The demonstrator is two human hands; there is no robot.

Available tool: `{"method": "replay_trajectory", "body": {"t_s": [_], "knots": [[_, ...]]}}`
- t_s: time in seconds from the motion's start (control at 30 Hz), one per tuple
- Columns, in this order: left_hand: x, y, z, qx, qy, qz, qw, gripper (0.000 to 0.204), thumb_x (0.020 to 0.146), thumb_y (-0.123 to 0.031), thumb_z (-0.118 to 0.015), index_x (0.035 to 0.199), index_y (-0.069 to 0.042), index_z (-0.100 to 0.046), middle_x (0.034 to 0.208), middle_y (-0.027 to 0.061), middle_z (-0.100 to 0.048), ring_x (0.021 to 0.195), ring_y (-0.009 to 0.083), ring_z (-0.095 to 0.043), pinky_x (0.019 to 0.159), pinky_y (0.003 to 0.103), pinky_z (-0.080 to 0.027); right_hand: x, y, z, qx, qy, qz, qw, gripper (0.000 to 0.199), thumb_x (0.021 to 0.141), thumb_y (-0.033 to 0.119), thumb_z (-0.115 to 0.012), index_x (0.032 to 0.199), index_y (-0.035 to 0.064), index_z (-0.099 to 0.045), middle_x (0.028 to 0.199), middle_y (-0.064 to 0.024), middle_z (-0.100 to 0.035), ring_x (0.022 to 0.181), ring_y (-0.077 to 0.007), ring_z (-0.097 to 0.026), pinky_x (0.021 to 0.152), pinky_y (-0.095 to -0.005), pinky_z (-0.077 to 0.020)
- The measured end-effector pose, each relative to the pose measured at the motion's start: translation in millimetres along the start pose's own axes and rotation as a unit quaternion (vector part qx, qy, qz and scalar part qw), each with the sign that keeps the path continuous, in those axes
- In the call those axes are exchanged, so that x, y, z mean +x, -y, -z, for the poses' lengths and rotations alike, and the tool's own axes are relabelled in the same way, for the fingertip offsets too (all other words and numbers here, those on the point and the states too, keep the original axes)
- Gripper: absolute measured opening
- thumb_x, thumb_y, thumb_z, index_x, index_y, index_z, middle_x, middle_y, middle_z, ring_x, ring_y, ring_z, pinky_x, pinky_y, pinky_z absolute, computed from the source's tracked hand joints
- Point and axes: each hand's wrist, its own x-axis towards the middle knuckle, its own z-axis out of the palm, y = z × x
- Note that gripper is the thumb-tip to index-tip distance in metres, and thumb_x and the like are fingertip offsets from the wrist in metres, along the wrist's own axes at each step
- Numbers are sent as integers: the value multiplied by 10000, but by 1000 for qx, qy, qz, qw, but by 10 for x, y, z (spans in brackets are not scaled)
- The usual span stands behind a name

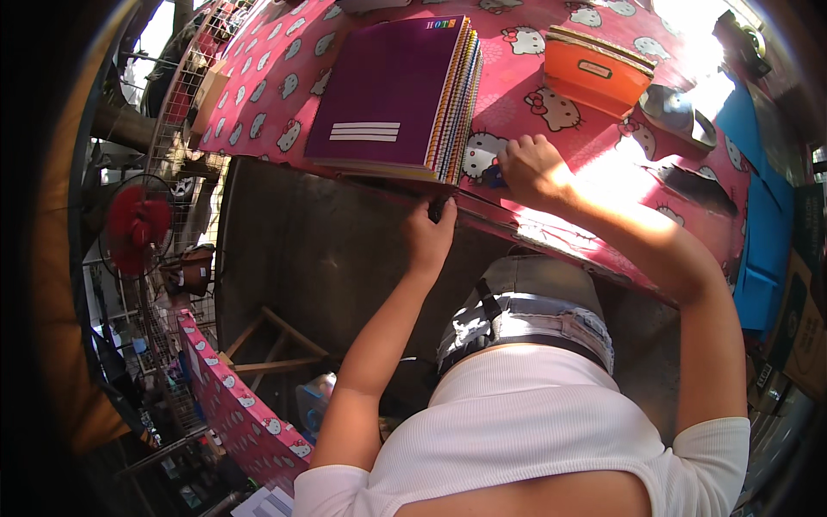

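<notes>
A stack of spiral notebooks (388,95) with a purple cover lies near the front edge of the pink, cat-patterned table (517,82). My left hand (429,233) is at the table's edge, just below the stack's near right corner. Its fingers are closed around a small dark thing (440,208), mostly hidden. To the right of the stack, my right hand (536,171) is bent over the tabletop with its fingers curled in. A small blue object (494,177) shows at those fingers; its kind cannot be made out.
An orange holder (596,73) stands at the back right, beside a grey rounded item (680,114). Blue sheets (760,250) hang at the right side. On the left are a red fan (138,226), a wire grid (185,103) and a wooden frame (274,345) on the floor.
</notes>
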Motion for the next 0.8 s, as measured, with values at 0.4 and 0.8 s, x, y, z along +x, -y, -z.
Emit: {"method": "replay_trajectory", "body": {"t_s": [0.4, 0.8], "knots": [[-7, -254, -51, 20, 21, 16, 999, 254, 782, -168, -727, 976, -14, -674, 789, 116, -684, 698, 195, -653, 679, 321, -504, 164, 64, 42, -26, 12, 49, 998, 352, 793, 415, -621, 814, 69, -682, 773, -84, -630, 780, -253, -630, 697, -376, -482], [-104, -778, 215, -323, 313, 289, 845, 138, 900, -127, -645, 992, -31, -611, 893, 40, -625, 752, 131, -626, 679, 253, -538, -775, -583, -49, 7, -64, -41, 997, 772, 706, 533, -702, 1237, 7, -508, 1246, -182, -508, 1192, -325, -464, 979, -496, -357]]}}
